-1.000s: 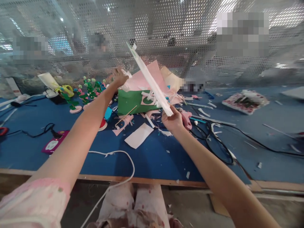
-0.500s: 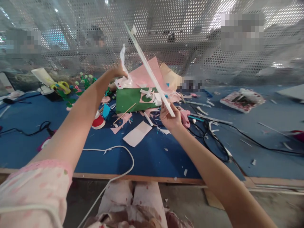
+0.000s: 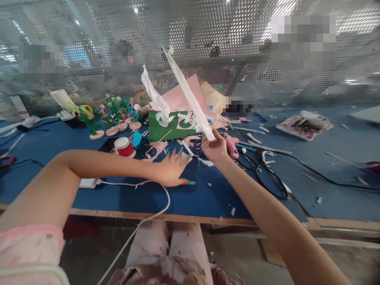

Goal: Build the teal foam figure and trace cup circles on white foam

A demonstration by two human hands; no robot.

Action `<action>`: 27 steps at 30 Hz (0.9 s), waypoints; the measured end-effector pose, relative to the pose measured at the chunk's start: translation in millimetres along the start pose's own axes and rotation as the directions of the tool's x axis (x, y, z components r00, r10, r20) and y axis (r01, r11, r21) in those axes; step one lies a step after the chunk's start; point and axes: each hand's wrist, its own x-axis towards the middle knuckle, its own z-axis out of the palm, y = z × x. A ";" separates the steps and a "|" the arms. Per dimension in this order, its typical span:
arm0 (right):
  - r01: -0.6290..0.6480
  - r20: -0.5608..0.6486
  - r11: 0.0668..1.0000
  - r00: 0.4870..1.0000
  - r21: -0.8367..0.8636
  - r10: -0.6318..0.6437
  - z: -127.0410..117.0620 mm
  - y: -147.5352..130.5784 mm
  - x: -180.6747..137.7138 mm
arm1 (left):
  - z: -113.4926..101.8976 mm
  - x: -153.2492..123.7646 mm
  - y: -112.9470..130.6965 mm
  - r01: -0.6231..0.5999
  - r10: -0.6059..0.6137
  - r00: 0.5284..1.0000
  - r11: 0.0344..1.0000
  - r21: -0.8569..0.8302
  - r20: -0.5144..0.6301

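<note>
My right hand [image 3: 214, 147] is closed on the lower end of a long white strip [image 3: 190, 93], which slants up and to the left. My left hand [image 3: 172, 169] is open with fingers spread, low over the blue table, and it partly hides a pale pink paper piece [image 3: 186, 157]. Nothing is held in it. Behind it, a crumpled white plastic strip [image 3: 157, 99] stands tilted over a green sheet [image 3: 157, 128]. A thin wooden stick [image 3: 160, 141] lies across the sheet's front edge among paper scraps.
Craft flowers on round pink bases [image 3: 121, 126] stand at the left behind a red and white tub [image 3: 124, 147]. A pink glue gun [image 3: 232, 146] and black cable [image 3: 311, 172] lie right of my right hand. A white cord [image 3: 168, 196] hangs over the table's front edge.
My left hand has let go of the crumpled white plastic strip and come down toward me, over the pale pink paper. My right hand still holds the long strip, its top slightly lower.
</note>
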 end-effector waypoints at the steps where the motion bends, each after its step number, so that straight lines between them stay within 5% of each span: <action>1: -0.008 0.005 1.000 1.000 0.023 0.008 -0.1 -0.4 -0.5 | 9.0 -8.2 5.3 0.005 -0.004 1.000 1.000 -0.023 0.030; 9: -0.041 0.102 0.998 0.994 0.041 0.036 -7.4 -3.1 -1.2 | 25.3 -15.1 -15.0 -0.190 0.165 0.954 0.979 -0.077 -0.250; 15: -0.046 0.148 0.997 0.988 0.054 0.038 -9.6 -3.9 -0.5 | 17.0 -2.5 -31.4 -0.208 0.212 0.962 0.977 0.044 -0.170; 19: -0.092 0.179 0.981 0.982 0.173 0.060 -10.2 -7.3 2.1 | -5.9 3.8 -38.0 -0.197 0.219 0.964 0.969 0.150 -0.152; 24: -0.140 0.225 0.964 0.971 0.228 0.087 -10.2 -10.9 4.7 | -58.2 35.3 -52.9 -0.106 0.201 0.908 0.959 0.264 -0.367; 27: -0.196 0.275 0.942 0.954 0.272 0.119 -13.6 -13.1 6.7 | -81.1 69.3 -67.8 0.034 0.071 0.881 0.977 0.212 -0.467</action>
